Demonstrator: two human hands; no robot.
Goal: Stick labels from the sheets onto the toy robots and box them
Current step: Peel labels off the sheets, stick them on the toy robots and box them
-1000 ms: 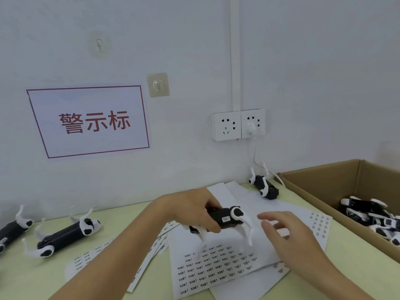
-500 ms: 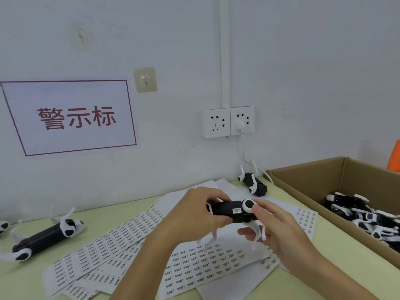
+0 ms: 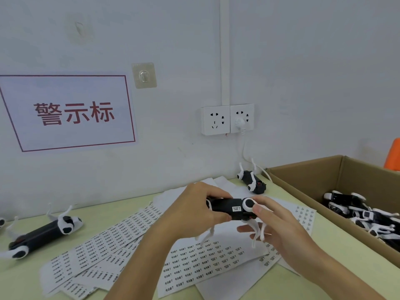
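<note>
On pale-green table (image 3: 121, 211): label sheets (image 3: 205, 263), cardboard box (image 3: 307, 176).

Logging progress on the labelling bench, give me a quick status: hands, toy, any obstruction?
Left hand grips toy robot; right hand pinches its end. Small label on its body. Cardboard box to the right, path looks open.

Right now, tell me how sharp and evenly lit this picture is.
Head view: flat, soft light, no hard shadows or glare. Wide-angle bend bows the wall sign and cardboard box. The label on the held toy robot is barely legible; sheet labels are smeared.
</note>
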